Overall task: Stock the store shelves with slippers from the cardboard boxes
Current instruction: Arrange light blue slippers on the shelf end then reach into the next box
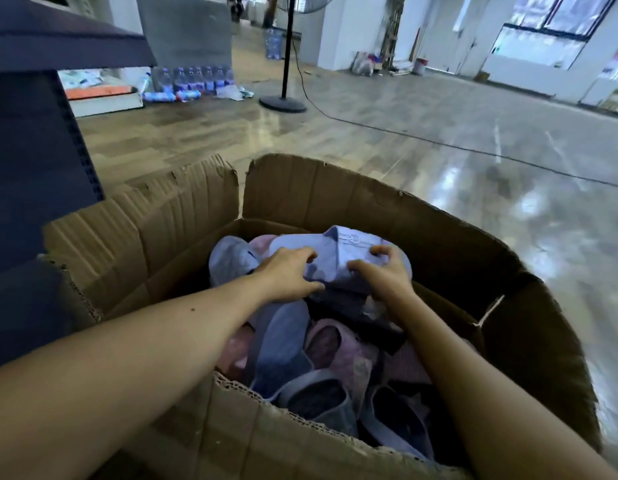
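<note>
**Both hands on one pale blue slipper, on top of the pile**

I have both hands down inside the open cardboard box (335, 192), which stands on the glossy floor (473, 161) beside the dark shelf unit (34, 161). The left hand (289, 273) is curled over the near-left part of a pale blue slipper (338, 252), fingers across its top and thumb tucked along the near edge. The right hand (383, 277) grips the same slipper from the right side — fingertips hooked over its far rim, thumb pressed on top. Neither hand is spread wide; both are wrapped around that one slipper. It lies at the top of the pile, toward the far wall of the box. I cannot tell whether it is lifted clear or resting on the slippers beneath.

The box is well filled. A second pale blue slipper (231, 259) lies just left of the held one. A blue-grey slipper (283, 344) lies below my left wrist, with pink slippers (326, 341) beside it. Dark grey slippers (318, 400) lie against the near wall. Something black (366, 318) sits under my right wrist — too dim to identify.

Farther off, a fan stand (283, 102) rests on the floor, with bottled water (193, 79) lined up to its left.
</note>
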`<action>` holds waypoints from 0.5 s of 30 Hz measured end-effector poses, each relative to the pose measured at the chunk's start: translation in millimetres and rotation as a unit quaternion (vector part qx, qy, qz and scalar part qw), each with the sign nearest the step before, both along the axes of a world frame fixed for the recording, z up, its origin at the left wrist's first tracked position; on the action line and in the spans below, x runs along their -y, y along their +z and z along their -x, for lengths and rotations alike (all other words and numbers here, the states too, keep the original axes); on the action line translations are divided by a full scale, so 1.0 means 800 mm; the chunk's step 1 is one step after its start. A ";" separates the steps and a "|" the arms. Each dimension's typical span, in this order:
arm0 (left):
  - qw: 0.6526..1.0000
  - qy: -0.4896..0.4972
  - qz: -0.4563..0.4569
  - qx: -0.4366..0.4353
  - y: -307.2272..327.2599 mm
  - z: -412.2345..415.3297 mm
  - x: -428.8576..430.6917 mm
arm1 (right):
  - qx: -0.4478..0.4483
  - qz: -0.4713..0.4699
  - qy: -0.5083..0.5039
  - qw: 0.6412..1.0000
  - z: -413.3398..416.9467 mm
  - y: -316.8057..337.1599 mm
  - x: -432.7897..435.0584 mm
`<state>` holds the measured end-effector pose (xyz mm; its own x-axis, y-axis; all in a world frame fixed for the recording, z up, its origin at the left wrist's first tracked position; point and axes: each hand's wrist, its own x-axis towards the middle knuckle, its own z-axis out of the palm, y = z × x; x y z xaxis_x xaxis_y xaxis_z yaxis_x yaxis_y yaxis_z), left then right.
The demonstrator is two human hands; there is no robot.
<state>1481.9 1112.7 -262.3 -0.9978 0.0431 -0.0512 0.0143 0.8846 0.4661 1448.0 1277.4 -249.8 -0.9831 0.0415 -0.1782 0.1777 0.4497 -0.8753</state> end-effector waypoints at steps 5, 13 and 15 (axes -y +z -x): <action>0.997 -0.022 -0.037 -0.071 0.010 -0.003 -0.001 | -0.164 0.100 0.035 0.981 -0.008 0.028 0.005; 0.978 -0.030 -0.202 -0.052 0.019 -0.021 -0.016 | -0.141 0.300 0.026 0.943 -0.022 0.061 0.001; 0.972 0.000 -0.216 -0.087 0.022 -0.021 -0.015 | -0.121 0.329 0.028 0.936 -0.027 0.062 0.002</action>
